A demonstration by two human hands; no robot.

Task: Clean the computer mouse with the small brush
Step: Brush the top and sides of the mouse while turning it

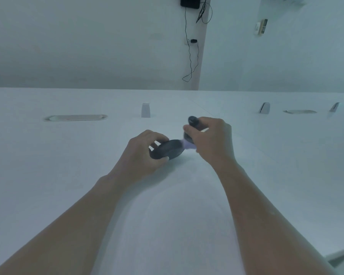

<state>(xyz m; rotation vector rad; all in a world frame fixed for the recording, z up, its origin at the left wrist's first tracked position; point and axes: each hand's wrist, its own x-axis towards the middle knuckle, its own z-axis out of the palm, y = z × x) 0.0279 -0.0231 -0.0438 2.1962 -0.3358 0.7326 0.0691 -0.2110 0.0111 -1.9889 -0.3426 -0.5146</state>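
Observation:
A black computer mouse [168, 149] is held a little above the white table [68, 165], tilted, with my left hand [141, 153] gripping its left end between thumb and fingers. My right hand [212, 139] is closed around a small brush [193, 121] with a dark handle. The brush's pale bristles [188, 144] touch the right end of the mouse. The lower part of the handle is hidden behind my right fingers.
Two oval cable ports [75, 117] [299, 111] are set into the table farther back. Small metal brackets [145, 110] [264, 108] stand near them. On the wall behind hang a black box [190, 2] and loose cables [191, 56].

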